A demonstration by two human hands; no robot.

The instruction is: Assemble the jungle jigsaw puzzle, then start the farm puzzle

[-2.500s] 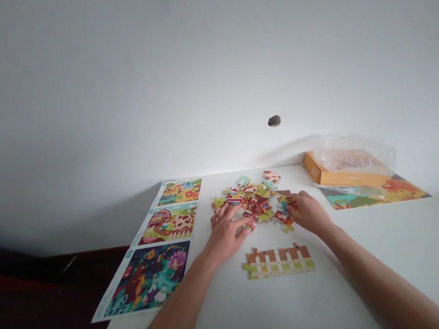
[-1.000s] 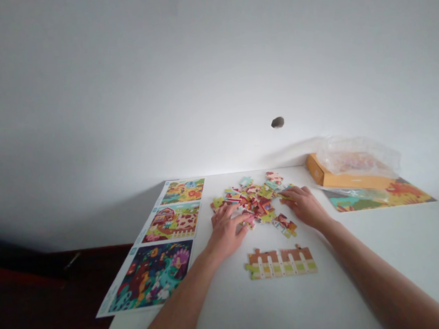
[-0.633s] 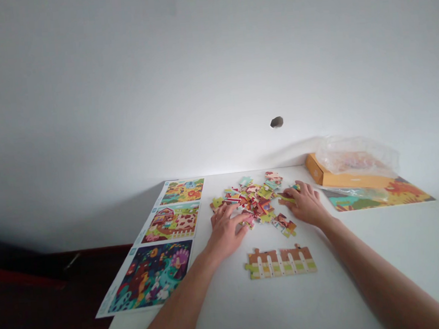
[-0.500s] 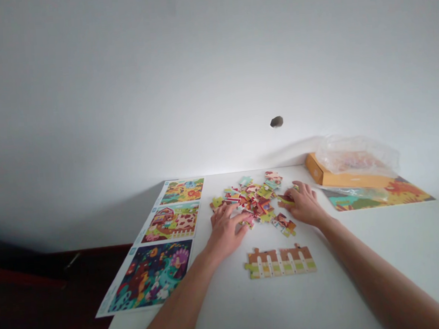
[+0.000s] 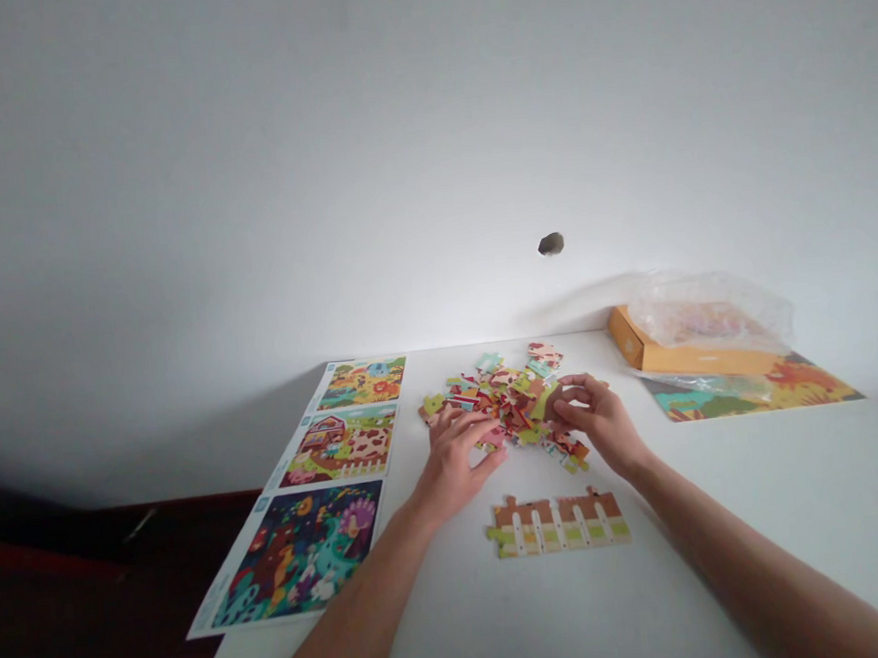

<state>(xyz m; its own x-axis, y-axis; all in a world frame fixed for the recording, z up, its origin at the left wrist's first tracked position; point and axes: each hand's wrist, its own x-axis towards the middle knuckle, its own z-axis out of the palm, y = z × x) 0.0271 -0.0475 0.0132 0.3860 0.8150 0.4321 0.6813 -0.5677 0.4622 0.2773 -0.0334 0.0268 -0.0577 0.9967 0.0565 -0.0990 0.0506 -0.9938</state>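
A heap of loose colourful puzzle pieces (image 5: 505,393) lies on the white table (image 5: 722,510) near the wall. My left hand (image 5: 454,460) rests flat on the heap's near left side, fingers spread over the pieces. My right hand (image 5: 602,420) is at the heap's right side, thumb and fingers pinched on a green puzzle piece (image 5: 543,402) lifted off the pile. In front of both hands lies a joined strip of brown fence pieces (image 5: 558,523).
A long sheet with three picture cards (image 5: 321,478) lies along the table's left edge. At the back right an orange box (image 5: 681,352) with a clear plastic bag (image 5: 708,310) sits by a printed picture sheet (image 5: 759,387). The wall has a dark spot (image 5: 549,244).
My right hand drew back from the far right of the heap toward its middle and closed on a green piece. My left hand stayed on the heap.
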